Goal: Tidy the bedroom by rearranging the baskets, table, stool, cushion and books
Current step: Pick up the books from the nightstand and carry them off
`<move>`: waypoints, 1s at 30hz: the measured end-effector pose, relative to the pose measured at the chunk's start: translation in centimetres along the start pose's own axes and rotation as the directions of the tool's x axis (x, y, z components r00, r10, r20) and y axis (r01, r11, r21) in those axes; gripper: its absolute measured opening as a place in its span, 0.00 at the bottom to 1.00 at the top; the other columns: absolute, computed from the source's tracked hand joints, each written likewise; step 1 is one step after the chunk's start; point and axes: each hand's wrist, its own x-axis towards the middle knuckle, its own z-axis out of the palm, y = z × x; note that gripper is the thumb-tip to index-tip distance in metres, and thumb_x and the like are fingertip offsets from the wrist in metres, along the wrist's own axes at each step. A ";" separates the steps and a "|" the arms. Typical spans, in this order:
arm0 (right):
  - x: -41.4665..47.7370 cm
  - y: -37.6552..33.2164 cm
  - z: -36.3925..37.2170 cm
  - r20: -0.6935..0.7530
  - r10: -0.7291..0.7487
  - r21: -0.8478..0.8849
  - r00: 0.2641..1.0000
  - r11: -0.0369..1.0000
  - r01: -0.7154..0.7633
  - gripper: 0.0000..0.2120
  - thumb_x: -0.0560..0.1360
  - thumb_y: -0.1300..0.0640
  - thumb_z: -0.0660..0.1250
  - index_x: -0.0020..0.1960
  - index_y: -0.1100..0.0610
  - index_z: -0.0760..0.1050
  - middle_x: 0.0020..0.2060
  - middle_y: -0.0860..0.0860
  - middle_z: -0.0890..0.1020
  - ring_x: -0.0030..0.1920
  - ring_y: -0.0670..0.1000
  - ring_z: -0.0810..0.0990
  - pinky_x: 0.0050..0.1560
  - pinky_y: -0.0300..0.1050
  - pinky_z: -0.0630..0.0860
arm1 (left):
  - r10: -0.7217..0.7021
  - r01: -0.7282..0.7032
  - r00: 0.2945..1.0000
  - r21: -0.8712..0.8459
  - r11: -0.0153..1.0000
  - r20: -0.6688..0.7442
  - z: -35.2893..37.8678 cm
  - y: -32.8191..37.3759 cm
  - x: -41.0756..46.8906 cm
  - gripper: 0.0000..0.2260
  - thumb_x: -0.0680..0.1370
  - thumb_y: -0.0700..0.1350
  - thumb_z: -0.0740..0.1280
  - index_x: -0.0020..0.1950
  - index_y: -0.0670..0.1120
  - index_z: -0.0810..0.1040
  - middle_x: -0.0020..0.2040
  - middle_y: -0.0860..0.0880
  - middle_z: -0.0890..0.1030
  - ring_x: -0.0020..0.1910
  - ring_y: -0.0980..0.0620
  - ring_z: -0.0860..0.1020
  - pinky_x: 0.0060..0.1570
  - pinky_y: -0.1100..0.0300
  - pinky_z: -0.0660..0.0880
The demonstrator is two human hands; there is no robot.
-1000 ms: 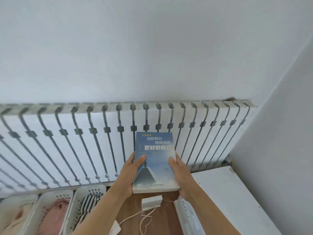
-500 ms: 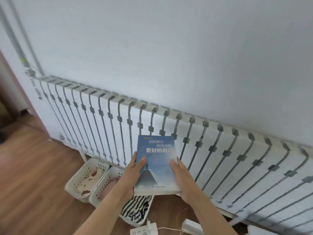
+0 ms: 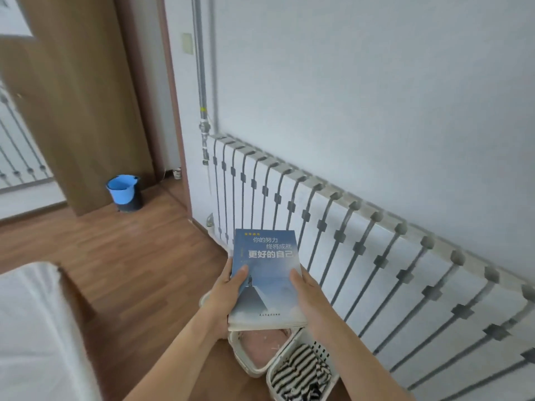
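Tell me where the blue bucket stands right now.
In the head view the bucket stands on the wood floor at upper left, at the foot of the brown panel and left of the radiator.

Two hands, one book, three baskets, one blue bucket, one radiator

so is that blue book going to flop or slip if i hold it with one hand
The book should be fairly stiff: it spans between the left hand and right hand without visible sag. Its cover looks smooth, so a loose one-handed hold might let it slide. The page edge looks fairly thick, so probably some weight.
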 end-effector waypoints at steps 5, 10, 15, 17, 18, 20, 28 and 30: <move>3.0 -1.4 7.3 0.118 0.004 -0.079 0.993 0.997 0.006 0.20 0.80 0.44 0.56 0.71 0.41 0.65 0.68 0.42 0.71 0.68 0.47 0.71 0.71 0.56 0.66 | 0.039 -0.046 0.990 -0.053 0.998 -0.136 -6.5 2.4 -0.8 0.13 0.82 0.46 0.60 0.66 0.57 0.72 0.58 0.48 0.82 0.56 0.43 0.81 0.55 0.44 0.77; 5.1 -3.5 13.6 0.221 0.024 -0.162 0.975 0.987 0.013 0.19 0.81 0.47 0.55 0.72 0.43 0.65 0.67 0.43 0.72 0.67 0.47 0.71 0.71 0.54 0.65 | 0.068 -0.097 0.959 -0.094 0.991 -0.276 -11.7 4.5 -1.6 0.13 0.82 0.47 0.60 0.64 0.59 0.73 0.57 0.48 0.83 0.54 0.43 0.82 0.52 0.44 0.79; 7.2 -5.5 19.0 0.341 0.037 -0.202 0.939 0.979 0.035 0.11 0.83 0.51 0.53 0.63 0.40 0.67 0.55 0.36 0.73 0.53 0.35 0.72 0.61 0.40 0.63 | 0.124 -0.152 0.899 -0.033 0.988 -0.419 -15.9 6.3 -1.9 0.13 0.82 0.47 0.60 0.64 0.62 0.72 0.55 0.53 0.83 0.54 0.51 0.82 0.47 0.55 0.80; 8.4 -6.1 21.2 0.398 0.028 -0.211 0.917 0.976 0.062 0.09 0.83 0.52 0.52 0.58 0.40 0.67 0.49 0.33 0.72 0.46 0.30 0.68 0.58 0.36 0.62 | 0.137 -0.161 0.869 -0.011 0.987 -0.475 -17.8 6.8 -1.3 0.13 0.81 0.48 0.60 0.63 0.62 0.72 0.54 0.54 0.84 0.53 0.52 0.82 0.45 0.58 0.80; 8.7 -6.6 21.9 0.406 0.029 -0.213 0.914 0.975 0.064 0.08 0.83 0.53 0.52 0.56 0.41 0.66 0.47 0.31 0.71 0.44 0.29 0.67 0.57 0.36 0.60 | 0.138 -0.168 0.860 -0.016 0.986 -0.492 -18.6 7.0 -0.9 0.13 0.81 0.48 0.61 0.63 0.62 0.73 0.53 0.54 0.84 0.52 0.52 0.82 0.46 0.58 0.80; 10.1 -7.0 23.2 0.430 0.022 -0.227 0.902 0.970 0.084 0.07 0.83 0.53 0.52 0.55 0.42 0.65 0.47 0.32 0.71 0.44 0.29 0.66 0.57 0.36 0.60 | 0.133 -0.171 0.836 -0.022 0.985 -0.532 -20.0 7.4 -0.2 0.15 0.80 0.49 0.62 0.66 0.62 0.71 0.55 0.54 0.83 0.54 0.51 0.82 0.54 0.53 0.78; 20.5 -10.0 29.6 0.535 0.038 -0.243 0.844 0.964 0.111 0.09 0.83 0.52 0.54 0.57 0.42 0.70 0.52 0.34 0.76 0.51 0.33 0.72 0.52 0.36 0.67 | 0.162 -0.223 0.768 -0.022 0.975 -0.620 -25.2 12.1 6.6 0.13 0.81 0.50 0.61 0.64 0.63 0.72 0.57 0.53 0.82 0.57 0.49 0.81 0.61 0.47 0.74; 23.2 -10.7 31.1 0.548 0.038 -0.249 0.835 0.961 0.119 0.09 0.82 0.52 0.55 0.55 0.42 0.73 0.56 0.38 0.78 0.56 0.39 0.75 0.57 0.40 0.69 | 0.167 -0.241 0.747 -0.028 0.970 -0.643 -26.2 13.4 8.4 0.13 0.81 0.50 0.62 0.64 0.62 0.73 0.56 0.53 0.83 0.56 0.49 0.81 0.60 0.47 0.75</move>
